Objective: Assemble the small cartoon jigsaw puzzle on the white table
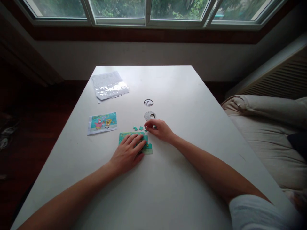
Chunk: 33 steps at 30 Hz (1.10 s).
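Covering much of one puzzle (149, 149) on the white table (168, 195), the left hand (127, 154) lies flat, fingers slightly spread, gripping nothing. The right hand (160, 130) is nearly closed, its fingertips at one loose piece (145, 130); whether it is gripped cannot be determined. Two more loose pieces (135, 128) lie just beyond the puzzle; the right hand partly blocks a fourth piece (155, 127). Farther out: one picture sheet (102, 123) at left, one round disc (148, 116), one round opening (144, 102), one clear plastic sleeve (110, 86) and four window panes (120, 9).
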Each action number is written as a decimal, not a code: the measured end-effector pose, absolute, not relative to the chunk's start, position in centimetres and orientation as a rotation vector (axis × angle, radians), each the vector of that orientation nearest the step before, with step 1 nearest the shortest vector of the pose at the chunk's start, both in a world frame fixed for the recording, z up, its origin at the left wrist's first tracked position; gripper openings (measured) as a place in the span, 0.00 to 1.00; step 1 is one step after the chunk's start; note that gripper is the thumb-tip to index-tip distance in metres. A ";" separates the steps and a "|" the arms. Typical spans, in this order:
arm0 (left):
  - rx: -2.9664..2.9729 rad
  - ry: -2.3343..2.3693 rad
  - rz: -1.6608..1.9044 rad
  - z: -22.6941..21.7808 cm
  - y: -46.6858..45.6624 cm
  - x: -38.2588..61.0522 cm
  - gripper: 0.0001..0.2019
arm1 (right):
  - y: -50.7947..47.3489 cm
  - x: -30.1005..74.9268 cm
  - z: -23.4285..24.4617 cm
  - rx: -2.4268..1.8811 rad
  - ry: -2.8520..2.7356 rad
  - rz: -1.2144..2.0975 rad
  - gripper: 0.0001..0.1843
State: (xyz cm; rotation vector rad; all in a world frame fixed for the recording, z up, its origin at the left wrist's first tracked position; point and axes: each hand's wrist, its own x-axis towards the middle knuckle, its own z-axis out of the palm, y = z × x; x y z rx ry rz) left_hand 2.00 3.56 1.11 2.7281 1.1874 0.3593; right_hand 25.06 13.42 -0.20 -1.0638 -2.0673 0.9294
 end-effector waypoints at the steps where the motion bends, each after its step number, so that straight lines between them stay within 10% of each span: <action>1: 2.728 1.186 0.373 1.1 3.6 2.0 0.23 | 13.2 24.8 -0.1 -1.048 -2.096 0.928 0.06; 33: 2.713 1.144 0.415 0.9 4.3 1.4 0.22 | 12.8 24.5 0.6 -1.123 -2.472 0.494 0.04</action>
